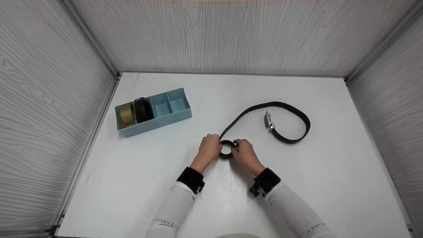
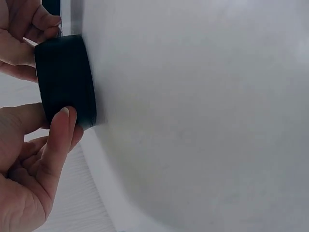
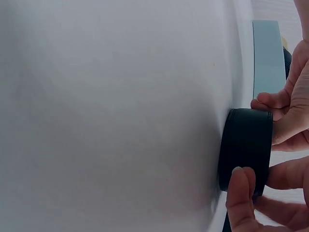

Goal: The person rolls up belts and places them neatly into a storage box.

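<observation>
A black belt stands on its edge on the white table, its near end rolled into a ring-shaped coil. My left hand pinches the coil's left side, thumb inside the ring and fingers outside. On the opposite side my right hand pinches the coil in the same way. In the left wrist view, the fingers of the left hand lie against the coil's smooth outer face. From the coil, the strap runs back and curves right to a silver buckle.
A blue box with compartments stands at the back left. Its leftmost compartment holds a tan roll; beside that sits a rolled black belt. Pale wood-grain panels enclose the table at the back and sides.
</observation>
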Demonstrator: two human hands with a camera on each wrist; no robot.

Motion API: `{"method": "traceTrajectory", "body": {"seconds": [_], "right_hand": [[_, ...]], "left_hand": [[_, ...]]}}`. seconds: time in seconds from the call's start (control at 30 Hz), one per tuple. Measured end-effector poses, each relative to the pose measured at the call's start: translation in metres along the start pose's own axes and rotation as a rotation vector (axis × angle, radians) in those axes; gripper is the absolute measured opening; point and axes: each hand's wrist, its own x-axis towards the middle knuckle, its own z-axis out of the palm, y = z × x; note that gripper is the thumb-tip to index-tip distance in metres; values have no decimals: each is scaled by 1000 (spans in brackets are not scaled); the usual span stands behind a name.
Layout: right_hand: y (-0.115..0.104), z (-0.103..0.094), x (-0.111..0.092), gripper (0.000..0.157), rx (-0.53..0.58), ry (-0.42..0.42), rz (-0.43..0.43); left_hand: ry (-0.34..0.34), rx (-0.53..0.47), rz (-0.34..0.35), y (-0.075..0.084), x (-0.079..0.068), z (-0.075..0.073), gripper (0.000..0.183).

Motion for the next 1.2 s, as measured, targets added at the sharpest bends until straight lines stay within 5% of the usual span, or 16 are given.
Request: {"method": "traceTrajectory", "body": {"seconds": [0.2,0.53,0.73,1.0,1.2], "right_hand": [[-2,-3,-2,21,64,-27,113],[-1,-3,4,17,-26,-73,21],[2,-3,7,24,-55,-117,-41],[5,-5,6,24,35,-92,84],[5,-7,6,24,42,-96,78]], "left_hand": [[27,-34,11,2,0,2,10],[-148,34,50,-2,2,-4,14],[-134,59,45,2,2,-1,4],[-67,94,21,8,3,4,6],[-112,63,10,6,5,1,3]]}}
